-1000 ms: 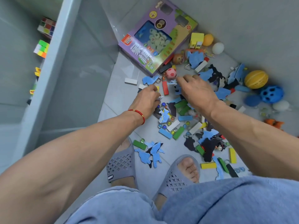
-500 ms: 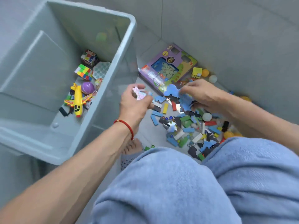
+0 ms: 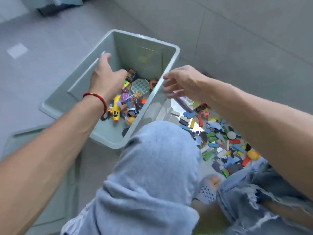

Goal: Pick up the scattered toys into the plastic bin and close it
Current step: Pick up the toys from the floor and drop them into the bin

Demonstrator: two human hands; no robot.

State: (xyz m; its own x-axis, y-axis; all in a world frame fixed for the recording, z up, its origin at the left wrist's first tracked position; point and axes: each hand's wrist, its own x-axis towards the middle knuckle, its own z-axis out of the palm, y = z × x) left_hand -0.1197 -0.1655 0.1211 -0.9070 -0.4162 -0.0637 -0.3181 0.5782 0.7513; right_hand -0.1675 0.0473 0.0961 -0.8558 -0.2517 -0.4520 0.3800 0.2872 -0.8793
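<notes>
The grey-green plastic bin (image 3: 172, 65) stands open on the tiled floor ahead of my knees. Inside it lie a yellow toy plane (image 3: 116, 110), puzzle cubes (image 3: 131, 74) and other small toys. My left hand (image 3: 105, 78), with a red cord at the wrist, hovers over the bin's inside with spread fingers and holds nothing. My right hand (image 3: 182, 82) hangs at the bin's right rim, fingers loose and blurred, nothing visible in it. A pile of scattered toys (image 3: 220, 143), blocks, foam pieces and small balls, covers the floor at the right.
A purple game box (image 3: 189, 101) lies partly hidden under my right wrist. What looks like the bin's lid (image 3: 42, 150) lies on the floor at the lower left. My knees in blue jeans (image 3: 157, 167) fill the foreground. Grey tiles surround the bin.
Both hands carried small pieces from the toy pile to the bin. They now hang over it with nothing in them, and my view has swung left onto the bin.
</notes>
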